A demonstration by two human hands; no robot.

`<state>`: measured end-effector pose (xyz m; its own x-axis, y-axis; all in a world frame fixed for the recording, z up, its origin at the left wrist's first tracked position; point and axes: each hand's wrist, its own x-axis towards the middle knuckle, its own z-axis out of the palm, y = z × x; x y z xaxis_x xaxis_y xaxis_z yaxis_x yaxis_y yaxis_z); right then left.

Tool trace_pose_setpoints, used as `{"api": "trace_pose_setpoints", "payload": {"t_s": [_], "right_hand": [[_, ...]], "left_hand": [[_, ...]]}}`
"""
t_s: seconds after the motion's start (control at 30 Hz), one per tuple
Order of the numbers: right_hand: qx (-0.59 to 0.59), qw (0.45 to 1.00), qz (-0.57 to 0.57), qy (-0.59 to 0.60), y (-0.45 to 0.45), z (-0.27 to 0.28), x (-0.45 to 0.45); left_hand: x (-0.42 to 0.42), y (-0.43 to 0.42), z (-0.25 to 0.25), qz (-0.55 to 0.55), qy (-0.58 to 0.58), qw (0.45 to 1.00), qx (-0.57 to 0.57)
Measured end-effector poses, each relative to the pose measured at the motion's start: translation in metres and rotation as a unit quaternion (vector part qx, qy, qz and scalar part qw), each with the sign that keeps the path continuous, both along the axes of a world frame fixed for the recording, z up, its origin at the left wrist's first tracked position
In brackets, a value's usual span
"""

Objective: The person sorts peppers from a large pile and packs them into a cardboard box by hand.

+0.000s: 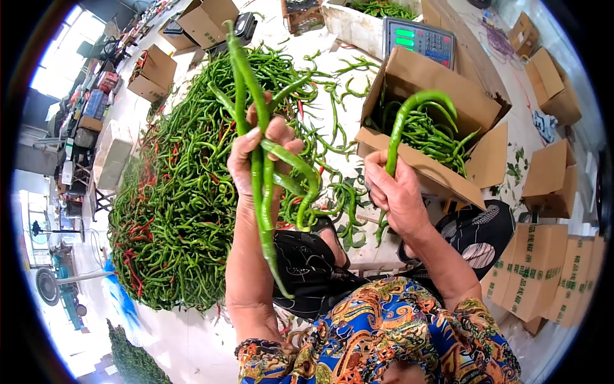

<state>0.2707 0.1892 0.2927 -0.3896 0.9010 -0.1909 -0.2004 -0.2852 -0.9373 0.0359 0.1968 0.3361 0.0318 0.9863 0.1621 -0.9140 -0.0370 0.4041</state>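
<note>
My left hand (267, 146) is closed around several long green chili peppers (256, 182) that stick out above and below the fist. In my right hand (398, 192), one or more curved green chili peppers (401, 125) are pinched, with the hooked end upward. That hand is in front of an open cardboard box (430, 75) with green chili peppers (430, 137) inside. Beside and behind my left hand lies a large heap of green chili peppers (185, 192), with some red ones mixed in.
A digital scale (419, 43) stands behind the box, near a white foam box (348, 25) holding more peppers. Loose peppers (345, 205) and leaves lie on the floor between my hands. Printed cartons (531, 272) stand at the right. A fan (48, 286) is at the left.
</note>
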Motion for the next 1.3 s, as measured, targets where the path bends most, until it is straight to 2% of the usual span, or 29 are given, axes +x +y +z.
{"api": "trace_pose_setpoints", "payload": {"t_s": [0.07,0.1,0.17,0.23,0.33,0.37,0.4,0.57,0.63,0.7,0.9,1.17,1.3], "right_hand": [[0.015,0.999,0.039,-0.01,0.004,0.038,-0.009],[0.093,0.994,0.043,-0.033,0.006,0.046,-0.018],[0.072,0.991,0.104,-0.051,0.011,0.043,-0.025],[0.095,0.991,0.089,0.035,0.012,0.042,-0.033],[0.036,0.99,0.081,0.108,0.019,0.05,-0.002],[0.064,0.982,0.04,0.175,0.022,0.043,0.002],[0.028,0.972,0.039,0.228,0.026,0.045,0.008],[-0.107,0.955,0.046,0.272,0.031,0.03,0.016],[-0.127,0.942,0.062,0.303,0.026,0.027,0.012],[-0.132,0.956,0.063,0.254,0.023,0.025,0.016],[-0.106,0.971,0.033,0.211,0.021,0.021,0.018],[-0.12,0.973,0.016,0.198,0.019,0.013,0.02],[-0.045,0.993,-0.022,0.11,0.013,0.015,0.016]], "left_hand": [[0.012,0.0,0.003,0.011,0.037,0.999,-0.028],[0.019,-0.001,0.004,0.028,0.067,0.996,-0.048],[0.025,0.002,-0.001,-0.012,0.082,0.996,-0.028],[0.026,0.003,-0.009,-0.014,0.113,0.992,-0.046],[0.027,0.0,-0.013,-0.065,0.027,0.996,-0.046],[0.025,0.001,-0.017,-0.091,0.006,0.995,-0.038],[0.025,0.002,-0.017,-0.101,-0.005,0.994,-0.035],[0.034,0.002,-0.009,-0.057,0.041,0.996,-0.06],[0.034,0.006,-0.012,-0.061,0.066,0.994,-0.065],[0.036,0.006,-0.011,-0.057,0.09,0.99,-0.092],[0.039,0.008,-0.021,-0.045,0.133,0.983,-0.121],[0.045,0.011,-0.022,-0.06,0.151,0.98,-0.114],[0.051,0.011,-0.017,-0.064,0.179,0.973,-0.131]]}}
